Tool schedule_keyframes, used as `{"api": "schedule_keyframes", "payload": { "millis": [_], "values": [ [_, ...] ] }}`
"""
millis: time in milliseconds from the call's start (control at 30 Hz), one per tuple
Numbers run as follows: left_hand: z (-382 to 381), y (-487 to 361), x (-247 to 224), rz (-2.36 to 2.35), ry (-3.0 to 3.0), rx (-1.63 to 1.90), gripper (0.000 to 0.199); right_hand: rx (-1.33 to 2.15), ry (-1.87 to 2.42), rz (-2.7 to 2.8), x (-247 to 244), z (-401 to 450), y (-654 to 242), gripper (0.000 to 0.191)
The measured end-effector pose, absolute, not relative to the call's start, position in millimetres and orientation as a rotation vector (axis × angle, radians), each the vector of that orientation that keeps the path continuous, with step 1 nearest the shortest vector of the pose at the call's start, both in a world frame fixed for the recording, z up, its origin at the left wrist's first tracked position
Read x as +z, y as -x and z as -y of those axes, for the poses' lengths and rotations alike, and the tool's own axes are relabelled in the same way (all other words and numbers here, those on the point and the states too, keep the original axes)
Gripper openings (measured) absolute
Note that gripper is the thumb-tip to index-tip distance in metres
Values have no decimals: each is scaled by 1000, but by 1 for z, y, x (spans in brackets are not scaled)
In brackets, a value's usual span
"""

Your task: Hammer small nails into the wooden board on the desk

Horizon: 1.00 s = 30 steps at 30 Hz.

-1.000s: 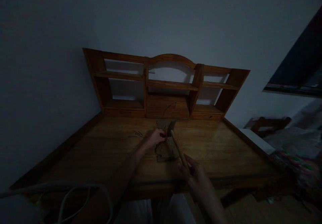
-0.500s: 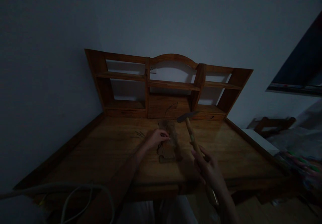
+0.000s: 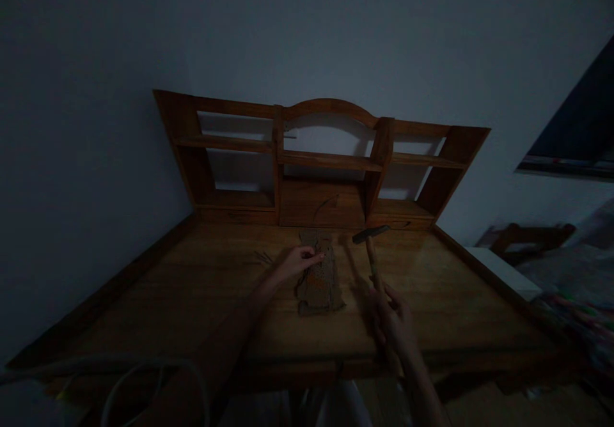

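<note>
My right hand (image 3: 391,315) is wrapped round the wooden handle of a hammer (image 3: 373,257), whose dark head is raised at the right of a rough brown piece (image 3: 317,293). This piece lies on the wooden desk (image 3: 201,293) and has an orange patch on it. Above its upper part is my left hand (image 3: 302,259), with thumb and fingertips pinched together; whatever they hold is too small and dark to make out. Several thin, nail-like sticks (image 3: 263,257) lie on the desk left of my left hand.
A wooden shelf unit (image 3: 326,158) with small drawers stands along the desk's back edge. Pale cables (image 3: 192,366) loop at the lower left. To the right are a wooden chair back (image 3: 532,238), a white surface (image 3: 503,270) and a colourful heap (image 3: 575,312).
The hammer head has moved a little right and down, with my right hand slightly lower. My left hand has shifted slightly left. More of the brown piece shows. The view has shifted slightly.
</note>
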<state>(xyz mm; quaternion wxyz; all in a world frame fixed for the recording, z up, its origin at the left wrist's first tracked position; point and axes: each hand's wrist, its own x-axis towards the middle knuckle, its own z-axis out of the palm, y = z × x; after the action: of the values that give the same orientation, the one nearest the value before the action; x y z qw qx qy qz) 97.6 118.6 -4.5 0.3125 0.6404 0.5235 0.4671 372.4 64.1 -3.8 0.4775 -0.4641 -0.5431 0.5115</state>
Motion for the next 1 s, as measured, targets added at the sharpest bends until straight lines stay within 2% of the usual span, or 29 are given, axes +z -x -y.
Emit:
{"api": "schedule_keyframes", "payload": {
  "millis": [400,700,833,1000],
  "values": [
    [-121,-98,-7,-1301,-1676,1195,39,1260,1140,1368,2,-62,-370,50],
    [-123,-97,-12,-1311,-1689,1184,39,1196,1129,1404,0,-63,-370,43],
    [-125,-96,-12,-1329,-1605,1156,46,1226,1116,1405,1,-62,-369,48],
    [-127,-94,-14,-1318,-1647,1136,43,1236,1127,1379,0,-62,-370,50]
  ]
}}
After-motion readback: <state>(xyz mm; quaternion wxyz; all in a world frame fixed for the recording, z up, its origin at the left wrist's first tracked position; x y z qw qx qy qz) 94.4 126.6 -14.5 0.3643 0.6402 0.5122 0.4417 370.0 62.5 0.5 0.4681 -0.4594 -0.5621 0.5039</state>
